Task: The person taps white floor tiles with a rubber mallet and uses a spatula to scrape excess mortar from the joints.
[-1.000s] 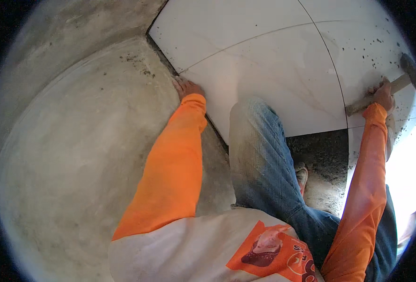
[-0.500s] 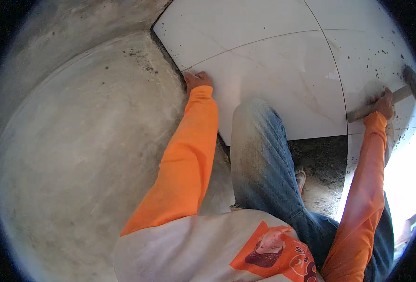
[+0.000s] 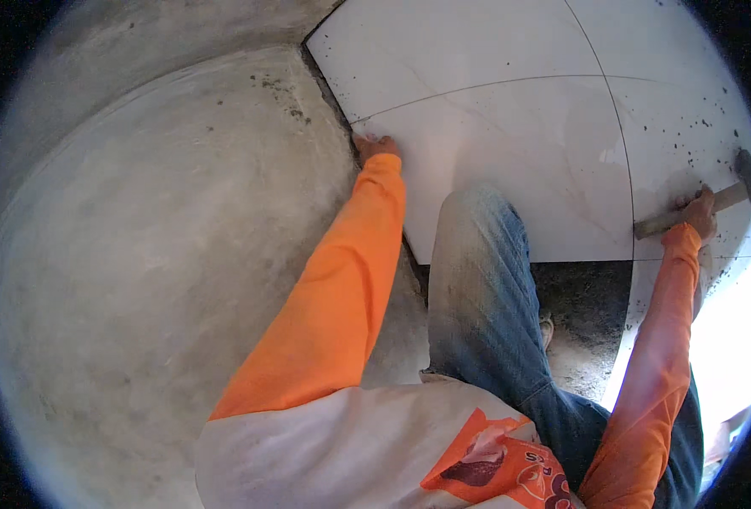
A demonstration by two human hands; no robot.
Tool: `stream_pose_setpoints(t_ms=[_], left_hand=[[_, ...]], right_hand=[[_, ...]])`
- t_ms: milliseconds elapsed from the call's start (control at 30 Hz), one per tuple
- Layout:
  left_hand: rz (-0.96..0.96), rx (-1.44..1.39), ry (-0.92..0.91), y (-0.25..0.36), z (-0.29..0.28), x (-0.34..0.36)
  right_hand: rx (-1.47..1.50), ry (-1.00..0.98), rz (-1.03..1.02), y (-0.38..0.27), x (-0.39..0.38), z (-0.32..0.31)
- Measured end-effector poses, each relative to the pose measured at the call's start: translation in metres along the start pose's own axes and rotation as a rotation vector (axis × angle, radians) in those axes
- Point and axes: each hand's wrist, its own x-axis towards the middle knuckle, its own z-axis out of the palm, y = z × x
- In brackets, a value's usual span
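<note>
My left hand (image 3: pixel 379 149) is at the left edge of a large glossy white floor tile (image 3: pixel 545 170), beside the joint with the tile beyond it. Its fingers are curled in; whatever they hold, if anything, is too small to make out. Over at the right, my right hand (image 3: pixel 701 215) is closed around the wooden handle (image 3: pixel 662 224) of a mallet with a dark head (image 3: pixel 750 176). The mallet is low over the tiles, its head pointing away to the right.
A grey concrete wall (image 3: pixel 172 229) curves along the left, with a dark gap (image 3: pixel 329 89) between it and the tiles. My bent knee (image 3: pixel 477 229) is over the near tile. Behind it lies an untiled dark patch (image 3: pixel 588 297). Dark crumbs (image 3: pixel 703 123) dot the right-hand tiles.
The view has shifted, so the tiles and wall sit a little lower and farther right. Both hands keep their places, the right still gripping the mallet.
</note>
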Motion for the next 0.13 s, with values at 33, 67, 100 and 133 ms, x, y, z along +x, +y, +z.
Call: stream_pose_setpoints(t_ms=[33,67,100,133], left_hand=[[-0.023,-0.071,0.021,-0.011,0.004,-0.001],[-0.099,0.035,-0.143,-0.002,0.023,-0.037],[-0.156,0.131,-0.367,0.030,0.049,-0.096],[-0.142,0.112,-0.360,0.047,0.044,-0.098]], right_hand=[[0.002,-0.002,-0.007,0.005,0.001,0.001],[-0.004,0.054,-0.038,0.008,0.017,-0.013],[-0.036,0.145,-0.087,0.004,0.039,-0.044],[-0.023,0.126,-0.094,-0.001,0.038,-0.043]])
